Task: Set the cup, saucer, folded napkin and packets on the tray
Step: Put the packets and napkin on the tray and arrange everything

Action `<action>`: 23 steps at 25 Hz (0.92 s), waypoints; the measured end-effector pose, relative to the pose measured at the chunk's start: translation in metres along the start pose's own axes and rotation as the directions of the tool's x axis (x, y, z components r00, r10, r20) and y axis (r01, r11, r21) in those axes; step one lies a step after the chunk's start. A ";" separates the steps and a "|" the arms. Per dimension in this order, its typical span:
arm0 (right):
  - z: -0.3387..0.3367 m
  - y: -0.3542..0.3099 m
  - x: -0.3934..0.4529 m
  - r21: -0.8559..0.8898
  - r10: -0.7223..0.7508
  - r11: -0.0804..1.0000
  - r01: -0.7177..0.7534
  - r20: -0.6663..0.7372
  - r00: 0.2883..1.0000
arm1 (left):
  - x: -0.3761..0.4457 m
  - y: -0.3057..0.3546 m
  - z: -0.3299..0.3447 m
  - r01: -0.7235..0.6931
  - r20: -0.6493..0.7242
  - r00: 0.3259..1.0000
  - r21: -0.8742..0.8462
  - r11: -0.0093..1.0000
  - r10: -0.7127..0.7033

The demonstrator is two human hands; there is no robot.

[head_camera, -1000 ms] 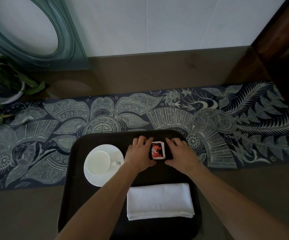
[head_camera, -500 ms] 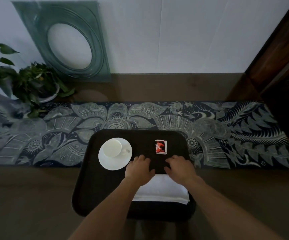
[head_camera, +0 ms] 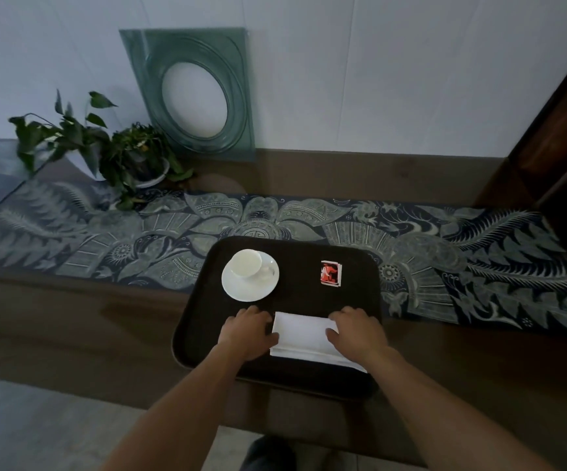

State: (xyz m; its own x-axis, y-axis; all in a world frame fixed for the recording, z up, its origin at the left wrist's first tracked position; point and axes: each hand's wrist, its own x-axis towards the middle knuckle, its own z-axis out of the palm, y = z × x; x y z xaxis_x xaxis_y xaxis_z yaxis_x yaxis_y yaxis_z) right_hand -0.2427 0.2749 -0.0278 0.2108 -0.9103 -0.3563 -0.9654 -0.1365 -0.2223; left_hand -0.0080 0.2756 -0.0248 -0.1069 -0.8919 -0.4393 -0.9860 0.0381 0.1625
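Observation:
A dark tray [head_camera: 356, 266] lies on the table in front of me. On its far left a white cup [head_camera: 246, 263] stands on a white saucer [head_camera: 241, 290]. Red and white packets [head_camera: 330, 273] lie stacked on the far right part. A folded white napkin [head_camera: 300, 338] lies on the near part. My left hand [head_camera: 248, 331] rests palm down at the napkin's left edge, and my right hand [head_camera: 356, 331] rests on its right end. Both hands lie flat with fingers slightly curled, not gripping anything.
A patterned blue runner [head_camera: 479, 253] crosses the brown table under the tray's far edge. Potted plants [head_camera: 129, 158] and a green glass frame [head_camera: 197, 93] leaning on the wall stand at the back left. A dark wooden cabinet [head_camera: 560, 147] stands at right.
Both hands drew back from the packets to the napkin's two ends. The camera rose and pulled back, showing more of the wall and plants.

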 end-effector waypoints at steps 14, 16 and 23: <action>0.003 -0.092 0.061 0.012 0.081 0.997 -0.081 0.038 0.996 | 0.028 -0.136 -0.039 -0.007 0.030 1.000 0.051 0.999 0.005; 0.008 -0.102 0.074 0.045 0.124 0.991 -0.126 0.049 0.991 | 0.045 -0.155 -0.045 -0.042 0.025 0.999 0.043 0.998 0.041; 0.015 -0.119 0.104 0.263 0.308 0.913 -0.313 0.061 0.949 | 0.101 -0.184 -0.059 -0.170 -0.009 0.985 -0.098 0.981 0.170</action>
State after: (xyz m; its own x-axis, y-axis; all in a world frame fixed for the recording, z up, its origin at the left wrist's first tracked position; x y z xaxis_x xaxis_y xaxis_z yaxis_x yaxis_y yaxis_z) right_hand -0.1036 0.2025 -0.0516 -0.0881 -0.8823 -0.4624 -0.9066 0.2633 -0.3297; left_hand 0.1706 0.1518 -0.0474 -0.2715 -0.8764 -0.3979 -0.9361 0.1445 0.3206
